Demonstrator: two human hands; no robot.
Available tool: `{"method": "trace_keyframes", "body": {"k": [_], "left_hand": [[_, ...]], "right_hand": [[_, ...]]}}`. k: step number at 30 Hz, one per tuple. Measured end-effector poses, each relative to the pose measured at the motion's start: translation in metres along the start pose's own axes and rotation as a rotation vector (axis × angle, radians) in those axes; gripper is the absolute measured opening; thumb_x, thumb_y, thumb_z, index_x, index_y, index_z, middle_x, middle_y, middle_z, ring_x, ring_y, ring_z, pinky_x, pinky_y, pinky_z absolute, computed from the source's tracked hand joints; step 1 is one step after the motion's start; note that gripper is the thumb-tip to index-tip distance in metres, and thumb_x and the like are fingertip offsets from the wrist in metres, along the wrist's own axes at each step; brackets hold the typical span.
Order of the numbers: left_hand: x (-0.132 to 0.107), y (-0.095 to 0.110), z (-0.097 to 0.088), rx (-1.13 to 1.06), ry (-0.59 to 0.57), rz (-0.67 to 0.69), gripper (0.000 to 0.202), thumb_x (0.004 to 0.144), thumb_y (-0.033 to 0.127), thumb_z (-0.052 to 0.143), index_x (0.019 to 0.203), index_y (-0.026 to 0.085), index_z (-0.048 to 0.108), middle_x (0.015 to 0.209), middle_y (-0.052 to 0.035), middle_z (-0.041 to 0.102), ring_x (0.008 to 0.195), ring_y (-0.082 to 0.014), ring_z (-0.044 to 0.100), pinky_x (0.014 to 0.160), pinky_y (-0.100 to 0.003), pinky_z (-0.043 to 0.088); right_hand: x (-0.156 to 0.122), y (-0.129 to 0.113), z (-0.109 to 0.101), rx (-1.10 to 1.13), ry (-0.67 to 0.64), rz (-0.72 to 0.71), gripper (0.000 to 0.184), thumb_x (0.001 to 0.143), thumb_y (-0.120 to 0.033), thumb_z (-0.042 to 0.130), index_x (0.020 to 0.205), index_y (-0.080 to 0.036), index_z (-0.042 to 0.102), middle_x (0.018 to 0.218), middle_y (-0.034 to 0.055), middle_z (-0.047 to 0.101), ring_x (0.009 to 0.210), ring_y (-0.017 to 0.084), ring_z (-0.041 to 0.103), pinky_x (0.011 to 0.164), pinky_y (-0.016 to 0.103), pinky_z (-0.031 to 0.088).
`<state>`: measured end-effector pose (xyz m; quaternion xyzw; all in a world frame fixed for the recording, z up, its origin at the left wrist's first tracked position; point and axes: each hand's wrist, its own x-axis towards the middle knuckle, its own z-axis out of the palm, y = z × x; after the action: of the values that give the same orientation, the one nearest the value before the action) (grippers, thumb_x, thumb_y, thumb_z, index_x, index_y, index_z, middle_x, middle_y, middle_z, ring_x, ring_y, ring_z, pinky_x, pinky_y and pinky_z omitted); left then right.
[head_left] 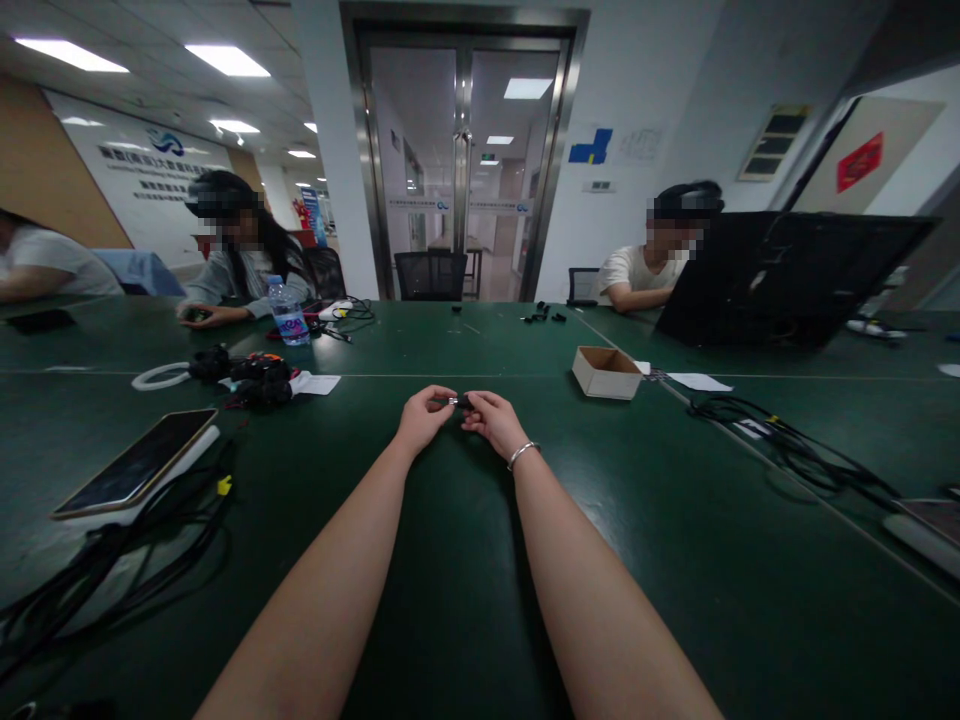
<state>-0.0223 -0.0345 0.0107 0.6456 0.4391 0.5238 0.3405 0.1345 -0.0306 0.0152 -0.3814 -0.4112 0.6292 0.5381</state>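
My left hand (421, 416) and my right hand (496, 420) meet over the middle of the green table (465, 560). Between their fingertips is a small black piece with a silver metal end (454, 401), which looks like a USB stick. The left thumb and forefinger pinch its silver end. On the black end, the right thumb and fingers are closed, hiding part of it. Whether it is one piece or two I cannot make out. A silver bracelet (523, 456) circles my right wrist.
An open cardboard box (606, 384) stands right of my hands. Leftward lie a phone (142, 462), black cables (135, 560) and a tangle of black gear (255, 378). A water bottle (288, 312) stands beyond. More cables (787, 435) and a large monitor (780, 280) are rightward. Other people sit across.
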Motion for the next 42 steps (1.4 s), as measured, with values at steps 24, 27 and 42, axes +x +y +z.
{"method": "trace_keyframes", "body": {"k": [24,27,42], "left_hand": [[0.0028,-0.0017,0.0009,-0.013,-0.017,-0.132,0.047,0.073,0.063,0.059,0.072,0.016,0.058,0.065,-0.0018,0.060,0.061,-0.0142,0.055,0.059,-0.026,0.043],[0.0030,-0.0035,0.0005,0.016,-0.028,-0.128,0.050,0.077,0.065,0.052,0.070,0.016,0.058,0.063,-0.0011,0.058,0.058,-0.0135,0.053,0.058,-0.025,0.042],[0.0038,-0.0051,0.0026,-0.046,0.002,-0.074,0.028,0.081,0.040,0.056,0.098,0.019,0.058,0.067,0.0007,0.057,0.057,-0.0114,0.053,0.055,-0.022,0.041]], "right_hand": [[-0.0013,0.0002,-0.0012,-0.030,-0.066,-0.032,0.013,0.080,-0.017,0.068,0.093,-0.016,0.065,0.069,0.0001,0.063,0.049,0.007,0.057,0.055,0.024,0.058],[-0.0027,-0.0001,-0.0019,-0.032,-0.104,-0.048,0.016,0.079,-0.018,0.069,0.095,-0.017,0.065,0.072,-0.0008,0.063,0.049,0.007,0.057,0.055,0.024,0.058],[-0.0029,0.0007,-0.0024,-0.030,-0.104,-0.076,0.019,0.075,-0.018,0.071,0.094,-0.018,0.066,0.066,-0.0038,0.058,0.050,0.007,0.057,0.056,0.025,0.058]]}}
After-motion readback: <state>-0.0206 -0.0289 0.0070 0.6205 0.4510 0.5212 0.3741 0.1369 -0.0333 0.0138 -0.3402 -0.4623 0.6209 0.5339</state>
